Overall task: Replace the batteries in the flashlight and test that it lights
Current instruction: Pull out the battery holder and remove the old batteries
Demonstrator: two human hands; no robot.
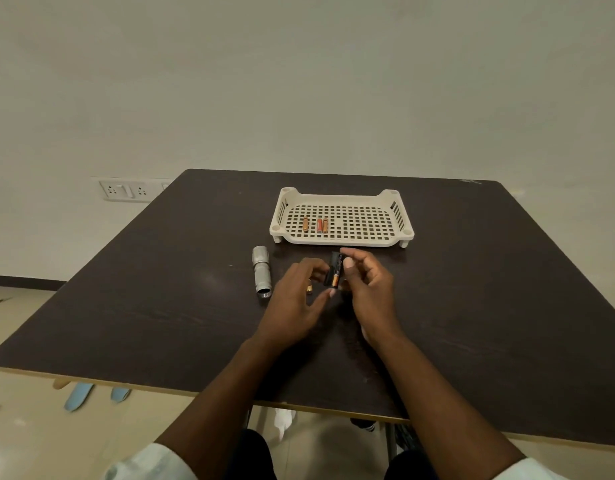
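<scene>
Flashlight — matt metal; tray — plastic

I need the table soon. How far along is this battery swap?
Done: flashlight lies opened on the table. In hand: right hand holds the black battery holder, one battery showing; left hand works beside it. Left: three batteries lie in the tray; reassembly and testing.

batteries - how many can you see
4. Three lie in the tray: one to the left, two side by side. One sits in the black holder in the hands. More may be hidden in the holder or behind the fingers.
</scene>
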